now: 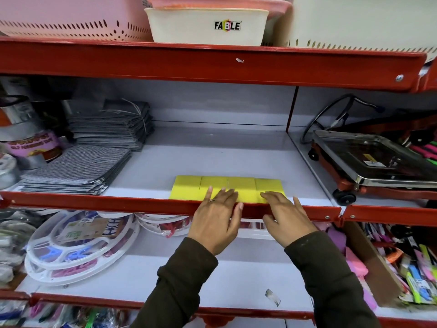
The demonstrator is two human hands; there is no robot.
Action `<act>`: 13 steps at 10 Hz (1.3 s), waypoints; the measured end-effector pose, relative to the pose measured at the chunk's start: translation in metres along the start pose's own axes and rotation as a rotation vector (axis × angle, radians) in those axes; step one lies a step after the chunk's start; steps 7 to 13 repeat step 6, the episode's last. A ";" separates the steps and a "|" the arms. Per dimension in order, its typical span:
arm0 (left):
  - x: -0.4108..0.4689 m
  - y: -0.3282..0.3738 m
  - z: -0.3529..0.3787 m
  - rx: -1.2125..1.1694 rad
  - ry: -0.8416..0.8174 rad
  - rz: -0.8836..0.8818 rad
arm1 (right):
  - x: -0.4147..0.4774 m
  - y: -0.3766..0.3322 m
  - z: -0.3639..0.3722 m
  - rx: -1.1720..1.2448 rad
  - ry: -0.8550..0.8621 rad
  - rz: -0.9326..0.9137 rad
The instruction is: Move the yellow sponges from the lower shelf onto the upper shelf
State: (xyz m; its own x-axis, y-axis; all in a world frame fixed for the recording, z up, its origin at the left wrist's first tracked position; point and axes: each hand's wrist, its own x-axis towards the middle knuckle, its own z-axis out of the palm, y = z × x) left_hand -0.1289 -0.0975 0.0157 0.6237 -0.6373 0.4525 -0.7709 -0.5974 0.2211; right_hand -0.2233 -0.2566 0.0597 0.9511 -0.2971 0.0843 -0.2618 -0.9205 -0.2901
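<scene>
Four yellow sponges (228, 188) rowed behind red shelf lip (142, 204). Left hand (216, 218), right hand (287, 218) spread, fingertips resting on them; suggest squaring row flush.

The yellow sponges (227, 187) look matt and soft-foamed, on a smooth white shelf (212, 152) with a glossy red painted metal lip (142, 204). Left of the sponges, grey cloths (78, 169) show a ribbed weave; right of them, a shiny steel tray (378, 159).

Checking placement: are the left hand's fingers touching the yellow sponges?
Touching. The head view shows the left hand's fingers lying flat on the yellow sponges.
</scene>
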 end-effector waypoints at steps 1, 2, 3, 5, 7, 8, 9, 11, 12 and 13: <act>0.000 -0.030 -0.008 0.091 -0.009 -0.109 | 0.010 -0.007 0.005 0.016 -0.007 -0.047; -0.002 -0.044 -0.011 0.111 -0.039 -0.170 | 0.014 -0.015 0.012 -0.004 -0.024 -0.083; -0.004 -0.048 -0.011 0.087 -0.042 -0.189 | 0.013 -0.022 0.017 -0.038 -0.013 -0.089; -0.009 -0.047 -0.016 0.050 -0.066 -0.170 | 0.009 -0.025 0.016 -0.058 -0.005 -0.082; -0.006 -0.044 -0.022 0.049 -0.052 -0.171 | 0.010 -0.031 0.009 -0.052 0.025 -0.077; -0.006 -0.044 -0.022 0.049 -0.052 -0.171 | 0.010 -0.031 0.009 -0.052 0.025 -0.077; -0.006 -0.044 -0.022 0.049 -0.052 -0.171 | 0.010 -0.031 0.009 -0.052 0.025 -0.077; -0.006 -0.044 -0.022 0.049 -0.052 -0.171 | 0.010 -0.031 0.009 -0.052 0.025 -0.077; -0.006 -0.044 -0.022 0.049 -0.052 -0.171 | 0.010 -0.031 0.009 -0.052 0.025 -0.077; -0.006 -0.044 -0.022 0.049 -0.052 -0.171 | 0.010 -0.031 0.009 -0.052 0.025 -0.077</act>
